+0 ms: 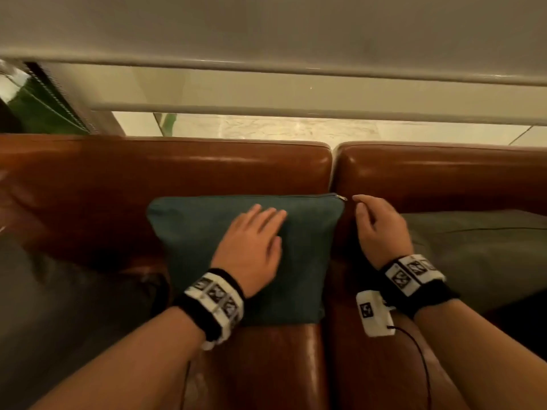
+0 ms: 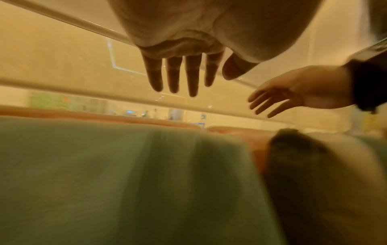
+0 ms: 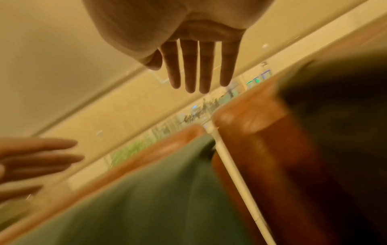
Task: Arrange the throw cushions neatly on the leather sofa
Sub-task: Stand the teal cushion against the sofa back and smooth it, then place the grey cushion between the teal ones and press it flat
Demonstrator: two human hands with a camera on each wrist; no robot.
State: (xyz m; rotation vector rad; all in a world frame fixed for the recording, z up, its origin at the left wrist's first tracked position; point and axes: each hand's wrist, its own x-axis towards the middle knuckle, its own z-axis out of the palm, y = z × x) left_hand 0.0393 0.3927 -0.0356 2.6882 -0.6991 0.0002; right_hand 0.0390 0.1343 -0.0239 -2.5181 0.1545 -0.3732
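Pale wall and a glass railing [image 1: 266,93] fill the upper half of the head view, and below them runs the brown leather sofa [image 1: 88,184], its two back cushions meeting at a seam right of centre. Leaning against the left back cushion, at the middle of the frame, stands a teal throw cushion [image 1: 207,232] with its zipper edge along the top and the pull at its upper right corner. The left hand [image 1: 251,250] lies flat on the front of this cushion, fingers straight and close together, holding nothing. The right hand [image 1: 381,229] hovers just beside the cushion's upper right corner, near the zipper pull; in the head view its fingers look loosely bent, while the right wrist view shows them straight and empty. A grey-green cushion [image 1: 479,255] lies at the right edge of the frame, and a dark cushion [image 1: 53,306] sits at the lower left. Both wrist views are blurred.
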